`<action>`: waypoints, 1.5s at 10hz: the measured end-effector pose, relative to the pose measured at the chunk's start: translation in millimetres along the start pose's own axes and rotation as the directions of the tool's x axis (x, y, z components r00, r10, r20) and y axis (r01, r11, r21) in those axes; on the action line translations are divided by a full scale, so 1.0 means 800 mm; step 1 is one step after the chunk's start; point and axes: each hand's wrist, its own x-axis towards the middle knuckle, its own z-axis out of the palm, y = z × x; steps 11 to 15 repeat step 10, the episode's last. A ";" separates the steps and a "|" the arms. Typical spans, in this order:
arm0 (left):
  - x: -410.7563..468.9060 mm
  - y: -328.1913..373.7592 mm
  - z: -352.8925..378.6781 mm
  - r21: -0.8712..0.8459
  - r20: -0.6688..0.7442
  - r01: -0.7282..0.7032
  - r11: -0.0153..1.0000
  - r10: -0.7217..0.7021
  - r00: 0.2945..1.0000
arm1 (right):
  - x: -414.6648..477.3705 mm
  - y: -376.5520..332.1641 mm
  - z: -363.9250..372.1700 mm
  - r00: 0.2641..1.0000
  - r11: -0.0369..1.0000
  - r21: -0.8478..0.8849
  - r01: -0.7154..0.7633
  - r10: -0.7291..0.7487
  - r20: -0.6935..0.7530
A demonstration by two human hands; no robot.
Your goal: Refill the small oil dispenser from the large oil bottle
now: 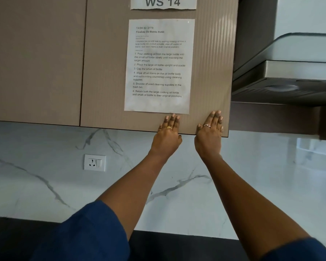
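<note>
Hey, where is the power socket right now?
In the head view, the power socket sits on the marble backsplash at lower left, below the brown cabinet and left of the left hand.

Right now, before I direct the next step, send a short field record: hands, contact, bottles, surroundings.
left hand: flat, fingers straight, on the cabinet door near its lower edge, under the instruction sheet
right hand: flat on the same door, beside the left
oil bottles: none in view
wall: marble backsplash with power socket
right side: range hood
label: WS 14 sign above the sheet
</note>
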 end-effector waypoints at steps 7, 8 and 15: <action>-0.006 -0.008 -0.027 -0.007 0.227 -0.006 1.000 0.007 0.974 | -0.009 -0.011 -0.002 0.962 0.997 -0.045 -0.066 0.075 0.263; -0.020 -0.014 -0.047 -0.049 0.320 0.081 0.995 -0.061 0.945 | -0.028 -0.024 -0.013 0.910 0.997 -0.076 -0.021 0.051 0.412; -0.056 -0.023 -0.085 -0.026 0.501 0.251 0.968 -0.204 0.841 | -0.057 -0.065 -0.037 0.805 0.998 -0.030 0.063 -0.032 0.593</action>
